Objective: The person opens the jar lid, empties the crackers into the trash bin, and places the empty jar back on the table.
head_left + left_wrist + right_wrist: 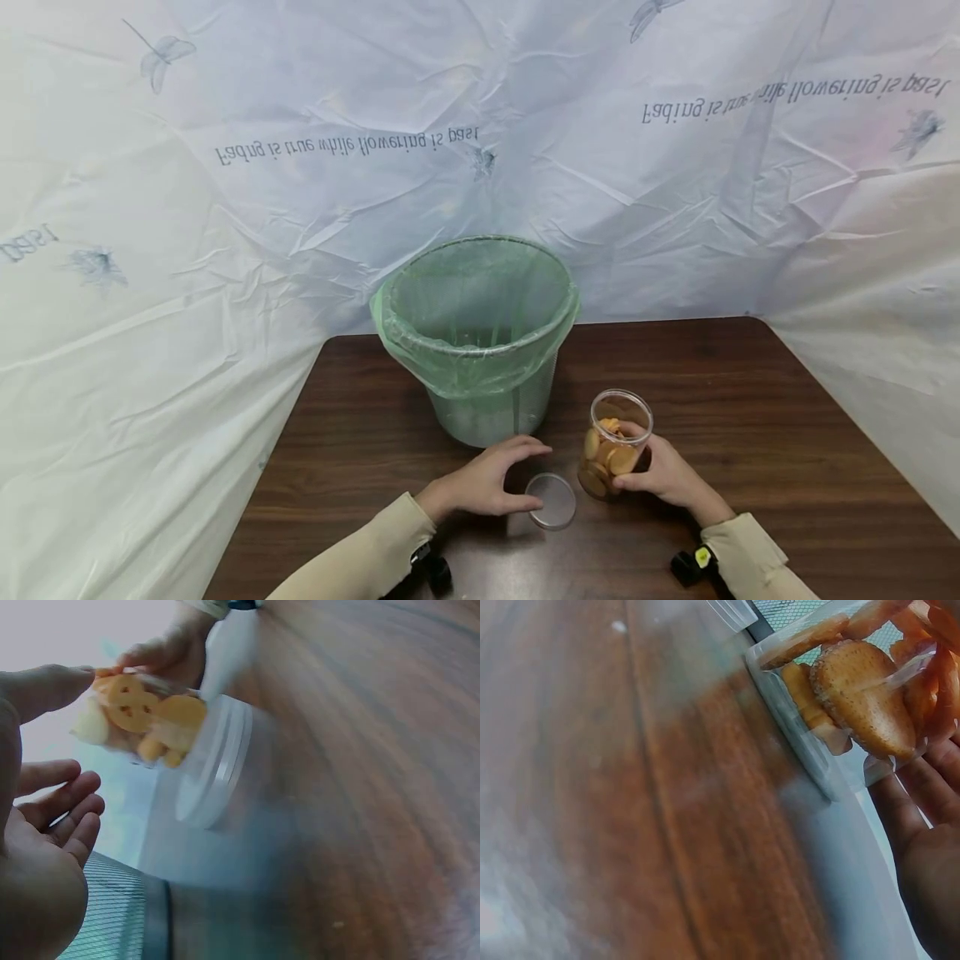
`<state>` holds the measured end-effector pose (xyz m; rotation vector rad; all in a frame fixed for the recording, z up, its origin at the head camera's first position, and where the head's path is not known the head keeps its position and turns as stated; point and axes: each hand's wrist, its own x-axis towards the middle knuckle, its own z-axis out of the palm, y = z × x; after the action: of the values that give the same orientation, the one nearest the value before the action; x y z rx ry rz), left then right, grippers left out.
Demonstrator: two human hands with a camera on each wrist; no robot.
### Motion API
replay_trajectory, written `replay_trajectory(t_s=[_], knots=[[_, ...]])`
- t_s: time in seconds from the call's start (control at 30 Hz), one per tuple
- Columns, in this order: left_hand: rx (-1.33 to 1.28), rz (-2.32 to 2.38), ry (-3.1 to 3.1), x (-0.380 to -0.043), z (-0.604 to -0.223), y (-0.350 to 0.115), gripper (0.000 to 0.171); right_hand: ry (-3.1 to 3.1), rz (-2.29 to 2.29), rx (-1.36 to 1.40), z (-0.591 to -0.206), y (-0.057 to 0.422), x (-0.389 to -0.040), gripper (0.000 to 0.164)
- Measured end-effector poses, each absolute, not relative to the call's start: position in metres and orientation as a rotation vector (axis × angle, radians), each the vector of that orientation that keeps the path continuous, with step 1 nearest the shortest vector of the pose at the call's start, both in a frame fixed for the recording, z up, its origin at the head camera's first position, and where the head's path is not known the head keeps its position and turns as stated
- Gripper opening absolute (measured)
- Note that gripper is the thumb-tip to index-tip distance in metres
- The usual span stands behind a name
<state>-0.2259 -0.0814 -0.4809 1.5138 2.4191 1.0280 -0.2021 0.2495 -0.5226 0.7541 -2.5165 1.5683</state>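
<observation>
There lies the lid, just right of the left hand, the nearer one; those fingers stand apart; the right hand clamps the jar.

My right wrist view cuts off my right hand and one end of the jar, and blurs the tabletop; my left wrist view crops my left hand and, below, the bin.
</observation>
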Motion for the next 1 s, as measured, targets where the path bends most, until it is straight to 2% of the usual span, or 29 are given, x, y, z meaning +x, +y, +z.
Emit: replay_trajectory(t_s=[0.47,0.77,1.0], knots=[[1.541,1.215,2.327,-0.24,-0.45,-0.093,0.066,-2.515,1.579,0.738,-0.523,0.245,-0.208,0.073],[1.715,1.292,2.294,-0.241,-0.426,-0.096,0.065,-2.517,1.56,0.736,-0.526,0.243,-0.211,0.072],[1.756,1.333,2.316,-0.248,-0.411,-0.102,0.064,-2.529,1.534,0.709,-0.524,0.24,-0.213,0.073]])
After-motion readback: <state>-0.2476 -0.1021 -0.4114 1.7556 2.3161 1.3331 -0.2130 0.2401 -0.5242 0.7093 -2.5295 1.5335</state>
